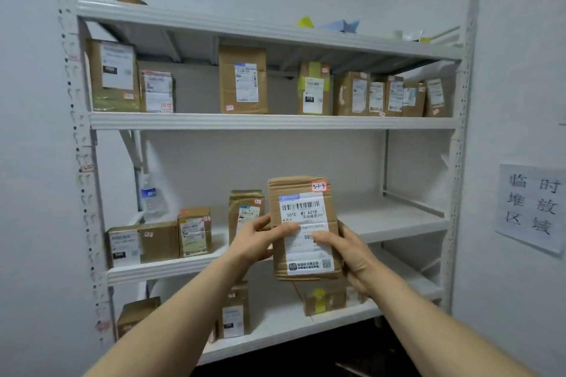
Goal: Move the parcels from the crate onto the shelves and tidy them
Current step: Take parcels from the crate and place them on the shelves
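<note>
Both hands, left hand (260, 239) and right hand (346, 249), grip upright cardboard parcel (301, 228), thumbs on label, before white shelf unit (275, 121); blurry sticker maybe "3-1-4".

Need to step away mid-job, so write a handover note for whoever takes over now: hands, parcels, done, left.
Hands: left hand and right hand both grip one parcel, tagged 3-1-4, held upright before the third shelf.
Done: other parcels stand on the second shelf, third and bottom shelf.
Left: shelve this parcel, likely on the third shelf's bare right part; crate is out of view, so check it.
</note>
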{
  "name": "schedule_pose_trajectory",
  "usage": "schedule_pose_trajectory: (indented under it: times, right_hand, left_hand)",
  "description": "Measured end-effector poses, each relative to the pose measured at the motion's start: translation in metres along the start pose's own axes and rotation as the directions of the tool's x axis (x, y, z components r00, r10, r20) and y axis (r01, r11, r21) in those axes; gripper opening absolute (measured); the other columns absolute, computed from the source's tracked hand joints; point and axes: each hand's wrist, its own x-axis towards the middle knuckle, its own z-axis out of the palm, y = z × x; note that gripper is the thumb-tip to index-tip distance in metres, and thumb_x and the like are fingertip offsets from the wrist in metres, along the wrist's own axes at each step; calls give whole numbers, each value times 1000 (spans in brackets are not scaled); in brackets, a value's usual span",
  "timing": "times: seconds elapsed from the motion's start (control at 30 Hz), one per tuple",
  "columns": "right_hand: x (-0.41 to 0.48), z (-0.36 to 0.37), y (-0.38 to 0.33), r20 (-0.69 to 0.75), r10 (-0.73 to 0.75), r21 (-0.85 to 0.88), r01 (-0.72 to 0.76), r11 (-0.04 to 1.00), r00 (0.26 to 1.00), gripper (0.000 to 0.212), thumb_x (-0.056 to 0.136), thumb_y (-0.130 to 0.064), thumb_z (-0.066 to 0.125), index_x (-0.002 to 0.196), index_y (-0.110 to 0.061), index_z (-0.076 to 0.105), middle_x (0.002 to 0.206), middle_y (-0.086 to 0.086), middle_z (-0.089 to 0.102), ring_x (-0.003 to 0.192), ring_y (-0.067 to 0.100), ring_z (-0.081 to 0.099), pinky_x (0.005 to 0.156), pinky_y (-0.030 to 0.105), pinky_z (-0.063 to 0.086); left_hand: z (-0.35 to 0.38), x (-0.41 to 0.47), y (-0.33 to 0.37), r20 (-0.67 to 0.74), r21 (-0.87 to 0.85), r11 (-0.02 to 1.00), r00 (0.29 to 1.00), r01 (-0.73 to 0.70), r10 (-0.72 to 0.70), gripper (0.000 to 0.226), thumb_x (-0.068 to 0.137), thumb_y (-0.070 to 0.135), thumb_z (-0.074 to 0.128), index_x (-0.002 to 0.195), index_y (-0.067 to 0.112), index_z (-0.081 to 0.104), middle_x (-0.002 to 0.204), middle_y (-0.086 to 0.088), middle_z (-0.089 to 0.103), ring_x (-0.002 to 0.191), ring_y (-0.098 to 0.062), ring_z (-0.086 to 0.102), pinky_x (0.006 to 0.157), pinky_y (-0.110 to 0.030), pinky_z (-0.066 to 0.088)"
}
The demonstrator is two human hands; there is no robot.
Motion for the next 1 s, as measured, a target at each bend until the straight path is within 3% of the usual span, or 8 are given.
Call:
schedule_pose_trajectory:
  times: [0.13,0.23,0.37,0.5,0.67,0.83,1.0]
  right_hand:
    - [61,4,-15,62,-39,75,34,997,997,44,75,-15,71,117,-18,59,101,11,73,89,27,71,73,40,59]
    - [110,3,-32,114,-82,151,65,986,990,54,67,-19,72,119,-16,58,102,12,73,87,28,71,78,48,58]
    - [172,1,-50,192,-116,169,84,982,975,42,82,-3,63,122,-18,57,104,11,72,89,29,71,83,48,55]
    - [220,12,-63,256,-162,142,129,981,953,50,85,5,53,125,-25,56,106,9,72,93,29,70,82,44,56]
    - [248,29,-57,231,-118,137,87,987,966,36,86,-4,58,118,-22,60,98,9,74,80,25,71,62,32,56]
    - [259,47,-56,257,-127,147,91,985,958,25,89,-5,56,111,-17,61,93,10,74,75,22,72,56,29,56]
    - [267,71,-53,285,-148,153,108,982,947,32,82,0,64,110,-15,60,92,9,75,74,22,73,53,28,55]
  left_hand:
    - [-7,49,23,-115,34,996,990,-78,81,32,80,24,75,111,21,67,100,3,73,89,-10,70,79,-26,57]
    - [-11,87,38,-147,13,992,981,-125,125,35,81,14,73,116,15,66,100,-2,74,88,-14,71,70,-22,57]
    - [-14,127,57,-245,25,984,953,-176,177,25,82,9,71,107,13,69,86,2,75,74,-10,72,58,-19,53]
    - [-27,153,70,-322,60,975,920,-215,223,20,84,15,70,103,18,69,87,4,75,74,-10,72,59,-20,55]
    - [-45,168,72,-314,159,971,923,-180,222,29,84,4,68,108,18,63,101,-2,72,80,-9,71,64,-19,56]
    - [-65,171,75,-319,246,957,919,-155,230,28,84,4,68,107,20,62,103,-1,71,91,-13,69,73,-23,57]
    - [-91,174,82,-341,284,948,909,-144,240,32,84,6,69,114,14,63,103,0,71,92,-13,69,80,-25,57]
